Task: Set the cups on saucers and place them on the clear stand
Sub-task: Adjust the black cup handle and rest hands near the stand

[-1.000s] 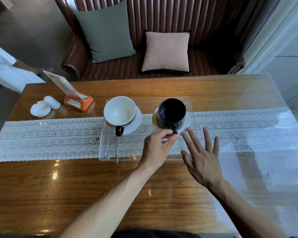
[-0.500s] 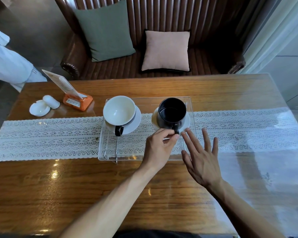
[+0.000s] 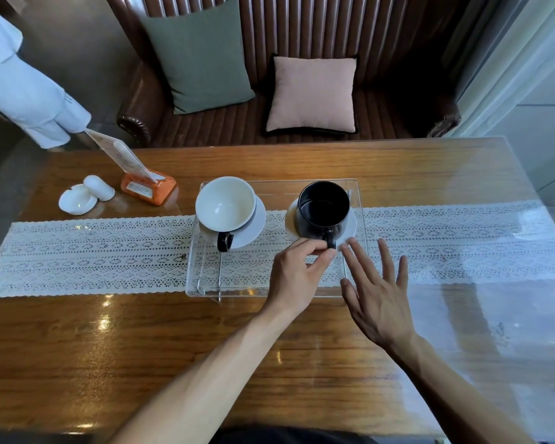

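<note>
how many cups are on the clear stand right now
2. The white cup sits on a saucer at the stand's left side; the black cup sits on a saucer at its right side, its handle pinched by the left hand. None looks hidden.

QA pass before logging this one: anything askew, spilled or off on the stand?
One oddity: the white cup sits off-centre on its saucer, overhanging the left rim. The black cup sits squarely. No spill or damage visible.
</note>
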The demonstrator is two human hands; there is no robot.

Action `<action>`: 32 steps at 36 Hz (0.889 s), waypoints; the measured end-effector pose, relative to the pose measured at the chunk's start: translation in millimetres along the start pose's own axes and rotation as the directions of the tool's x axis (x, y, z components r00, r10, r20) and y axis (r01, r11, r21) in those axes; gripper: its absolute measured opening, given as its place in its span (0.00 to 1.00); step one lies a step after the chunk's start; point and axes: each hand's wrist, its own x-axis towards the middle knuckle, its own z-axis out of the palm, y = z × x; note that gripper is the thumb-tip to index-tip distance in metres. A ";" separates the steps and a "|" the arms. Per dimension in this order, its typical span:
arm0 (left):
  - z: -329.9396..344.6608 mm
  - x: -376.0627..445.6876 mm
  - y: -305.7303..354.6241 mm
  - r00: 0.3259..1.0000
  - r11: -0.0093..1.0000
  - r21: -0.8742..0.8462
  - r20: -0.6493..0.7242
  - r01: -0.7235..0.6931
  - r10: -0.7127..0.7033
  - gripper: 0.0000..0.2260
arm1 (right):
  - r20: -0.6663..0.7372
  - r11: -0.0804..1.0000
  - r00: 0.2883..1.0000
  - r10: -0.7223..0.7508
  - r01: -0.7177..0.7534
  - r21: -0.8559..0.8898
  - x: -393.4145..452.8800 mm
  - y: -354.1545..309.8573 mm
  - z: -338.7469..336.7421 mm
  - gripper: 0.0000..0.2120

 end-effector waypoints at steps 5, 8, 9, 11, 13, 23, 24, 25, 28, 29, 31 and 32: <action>0.6 0.0 -2.0 1.000 1.000 0.007 0.006 -0.006 0.006 0.07 | 0.010 1.000 1.000 0.011 -0.011 0.000 -0.1 -0.5 -0.3 0.28; 0.1 -0.3 -1.6 1.000 1.000 0.007 0.012 -0.009 0.008 0.07 | 0.021 1.000 1.000 0.016 -0.016 -0.010 0.1 -0.3 -0.4 0.28; -0.2 -0.3 -1.2 1.000 1.000 0.008 0.016 -0.012 0.011 0.07 | 0.024 1.000 1.000 0.017 -0.016 -0.013 -0.2 0.0 -0.5 0.28; -1.3 0.0 -0.1 1.000 1.000 0.018 0.022 -0.019 0.018 0.07 | 0.025 1.000 1.000 0.015 -0.014 -0.017 -0.6 0.2 -1.0 0.28; -2.8 -1.3 -0.3 0.999 0.998 0.057 0.028 -0.036 0.035 0.07 | 0.023 1.000 1.000 0.014 -0.014 -0.020 -0.8 -0.2 -1.6 0.28; -26.6 -23.9 -30.8 0.983 0.676 0.714 0.144 -0.181 0.112 0.21 | 0.018 1.000 1.000 0.019 -0.019 -0.009 -0.6 -1.7 -3.0 0.28; -28.2 -25.0 -32.5 0.982 0.664 0.725 0.167 -0.184 0.090 0.22 | 0.018 1.000 1.000 0.018 -0.018 -0.009 -0.7 -1.5 -3.0 0.28; -29.2 -25.9 -33.2 0.979 0.651 0.734 0.184 -0.192 0.082 0.23 | 0.016 1.000 1.000 0.019 -0.018 -0.010 -0.8 -1.3 -2.9 0.28; -30.2 -27.3 -31.5 0.975 0.621 0.757 0.212 -0.205 0.063 0.24 | 0.013 1.000 1.000 0.020 -0.020 -0.012 -1.1 -1.5 -2.4 0.28; -30.0 -27.5 -31.2 0.975 0.616 0.761 0.217 -0.204 0.056 0.25 | 0.015 1.000 1.000 0.021 -0.021 -0.014 -1.0 -1.6 -2.4 0.28; -29.3 -28.0 -31.3 0.974 0.611 0.765 0.221 -0.204 0.048 0.25 | 0.011 1.000 1.000 0.024 -0.024 -0.019 -0.7 -1.2 -2.3 0.28; -28.9 -28.2 -31.4 0.974 0.613 0.764 0.223 -0.202 0.043 0.25 | 0.007 0.999 1.000 0.024 -0.023 -0.024 -0.7 -0.8 -2.1 0.28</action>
